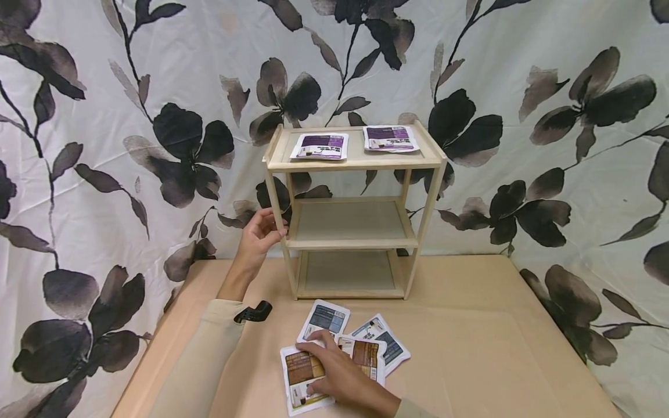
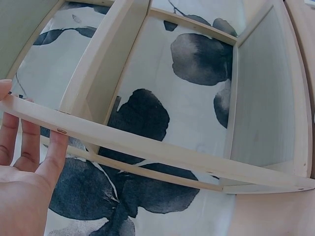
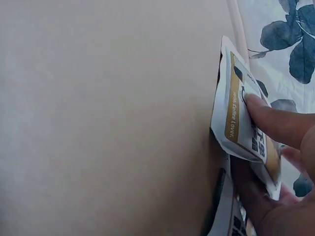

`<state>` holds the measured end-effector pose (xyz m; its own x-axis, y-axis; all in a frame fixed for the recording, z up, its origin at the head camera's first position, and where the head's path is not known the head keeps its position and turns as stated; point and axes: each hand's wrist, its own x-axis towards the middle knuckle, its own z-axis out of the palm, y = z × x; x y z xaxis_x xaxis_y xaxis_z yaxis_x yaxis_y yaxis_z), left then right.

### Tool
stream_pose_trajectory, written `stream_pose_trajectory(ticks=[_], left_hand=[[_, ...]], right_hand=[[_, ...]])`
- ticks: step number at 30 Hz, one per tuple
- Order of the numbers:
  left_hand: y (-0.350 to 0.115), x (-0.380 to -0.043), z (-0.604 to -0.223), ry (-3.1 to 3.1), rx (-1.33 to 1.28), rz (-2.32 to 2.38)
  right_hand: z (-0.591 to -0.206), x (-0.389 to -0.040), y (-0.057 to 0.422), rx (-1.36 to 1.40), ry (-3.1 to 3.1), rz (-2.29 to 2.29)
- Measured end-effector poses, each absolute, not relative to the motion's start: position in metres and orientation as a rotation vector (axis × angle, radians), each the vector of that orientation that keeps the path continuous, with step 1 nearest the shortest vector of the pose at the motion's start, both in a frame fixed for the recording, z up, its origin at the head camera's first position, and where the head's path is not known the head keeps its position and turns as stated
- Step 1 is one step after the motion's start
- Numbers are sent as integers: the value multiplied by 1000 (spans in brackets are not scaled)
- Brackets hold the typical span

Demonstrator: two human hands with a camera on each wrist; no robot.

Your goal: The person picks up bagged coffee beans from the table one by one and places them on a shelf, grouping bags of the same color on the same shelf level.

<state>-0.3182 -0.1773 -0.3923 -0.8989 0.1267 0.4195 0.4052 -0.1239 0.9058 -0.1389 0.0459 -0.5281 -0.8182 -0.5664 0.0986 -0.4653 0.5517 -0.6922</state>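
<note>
A small three-tier wooden shelf [image 1: 355,244] stands on the table. My left hand [image 1: 258,232] holds its front left post [image 2: 147,145], thumb on one side and fingers behind. At the table's front, my right hand [image 1: 342,368] grips a coffee sachet [image 1: 300,371] with a brown and yellow label. The right wrist view shows the thumb on the face of that sachet [image 3: 234,110] and fingers beneath it. Beside it lie another brown-labelled sachet [image 1: 367,355], partly under the hand, and two blue-labelled sachets, one behind [image 1: 331,318] and one to the right [image 1: 389,341].
On the shelf's top tier lie purple-labelled sachets, at the left [image 1: 320,146] and the right [image 1: 391,138]. The middle panel [image 1: 350,217] and bottom panel [image 1: 347,270] sit below. A floral cloth [image 1: 575,174] hangs behind the tan table [image 1: 470,325].
</note>
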Motion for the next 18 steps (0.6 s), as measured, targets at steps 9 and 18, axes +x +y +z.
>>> stream_pose_trajectory(ticks=[9,18], left_hand=[[-177,-319,-393,-1937,-603,-2134],[-178,-319,-393,-1953,-601,-2135]], right_hand=[[-531,-138,55,-685,2614,-1299],[-528,-146,65,-685,2600,-1373]])
